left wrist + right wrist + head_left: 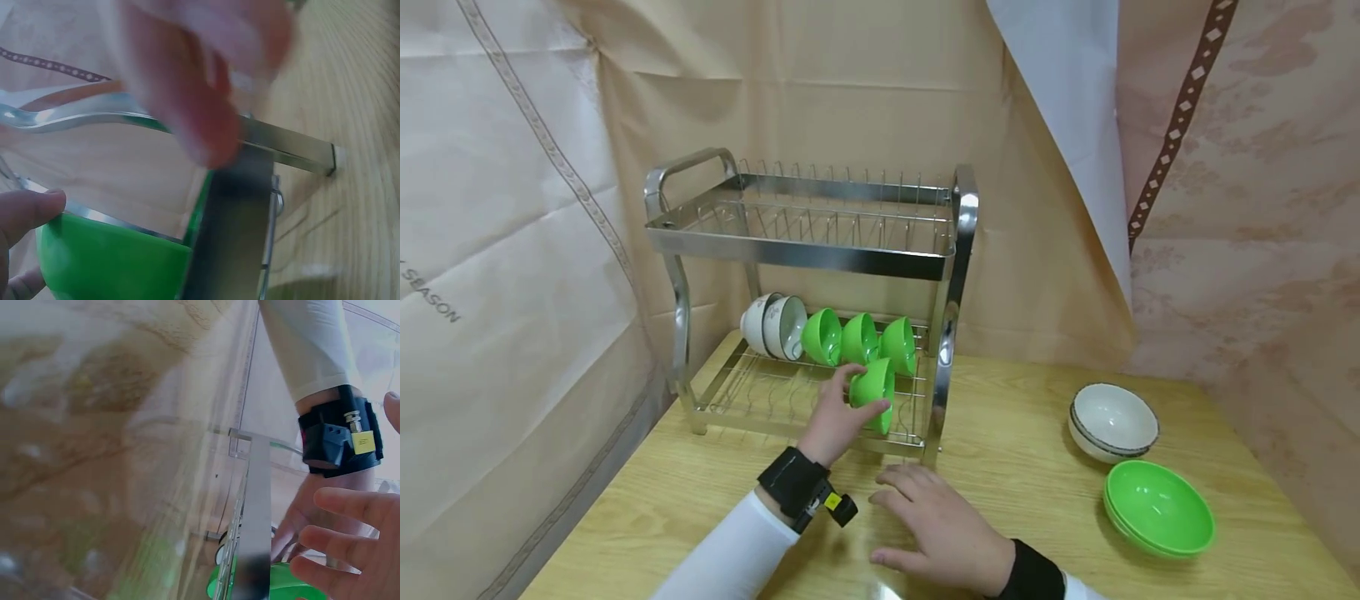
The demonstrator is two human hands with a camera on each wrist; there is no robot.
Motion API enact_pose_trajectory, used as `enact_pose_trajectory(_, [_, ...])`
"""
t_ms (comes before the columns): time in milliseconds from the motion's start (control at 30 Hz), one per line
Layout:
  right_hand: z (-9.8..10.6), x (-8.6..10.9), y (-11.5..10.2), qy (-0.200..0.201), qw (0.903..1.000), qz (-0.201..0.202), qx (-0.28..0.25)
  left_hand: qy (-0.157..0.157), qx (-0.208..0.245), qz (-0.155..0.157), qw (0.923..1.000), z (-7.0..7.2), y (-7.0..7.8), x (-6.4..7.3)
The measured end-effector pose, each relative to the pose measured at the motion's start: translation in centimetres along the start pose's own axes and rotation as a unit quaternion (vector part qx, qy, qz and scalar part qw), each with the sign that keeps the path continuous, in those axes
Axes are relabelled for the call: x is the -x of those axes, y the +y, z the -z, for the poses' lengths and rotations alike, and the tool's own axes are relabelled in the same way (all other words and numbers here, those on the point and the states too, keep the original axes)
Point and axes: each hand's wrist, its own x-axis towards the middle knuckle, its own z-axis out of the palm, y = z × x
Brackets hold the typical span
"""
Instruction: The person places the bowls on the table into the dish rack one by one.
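In the head view a green bowl [871,393] stands on its side at the front right of the rack's lower tier. My left hand [837,417] holds it, fingers on its left top edge and thumb across its lower front. The left wrist view shows the same green bowl [112,259] behind the rack's front bar. My right hand [943,527] hovers before the rack with fingers spread, holding nothing; its fingers [350,544] look loose in the right wrist view. Behind the held bowl stand several green bowls [859,337] and white bowls [784,327], also on edge.
The two-tier metal dish rack [805,250] has wire slots on both tiers and a raised front bar. On the wooden table [1007,433] to the right sit stacked white bowls [1114,421] and stacked larger green bowls [1159,508]. Cloth hangs behind and at both sides.
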Motion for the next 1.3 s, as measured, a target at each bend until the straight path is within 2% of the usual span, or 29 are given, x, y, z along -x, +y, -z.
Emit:
enact_pose_trajectory(133, [-0.1,0.0,0.0,0.001,1.0000,-0.003,-0.006,0.000,-0.027,0.006,0.9996,-0.5,-0.2,-0.3])
enact_pose_trajectory(267, [0.0,0.0,0.0,-0.001,1.0000,-0.005,-0.009,0.000,-0.037,0.000,0.9993,-0.7,-0.3,-0.7])
enact_pose_trajectory(500, [0.2,-0.1,0.1,0.002,1.0000,0.004,-0.003,-0.008,-0.088,-0.004,0.9961,-1.4,-0.2,-1.4])
enact_pose_trajectory(733, [0.4,0.0,0.0,0.000,0.9999,-0.006,-0.012,-0.011,-0.115,-0.010,0.9932,-2.2,-0.5,-1.9])
enact_pose_trajectory(1033, [0.8,0.1,-0.1,0.001,0.9999,0.001,-0.011,-0.022,-0.138,-0.012,0.9901,-1.9,-0.3,-1.9])
enact_pose_trajectory(1300, [0.7,0.4,-0.1,-0.006,0.9997,-0.008,-0.021,-0.018,-0.191,-0.021,0.9813,-1.9,-0.6,-1.6])
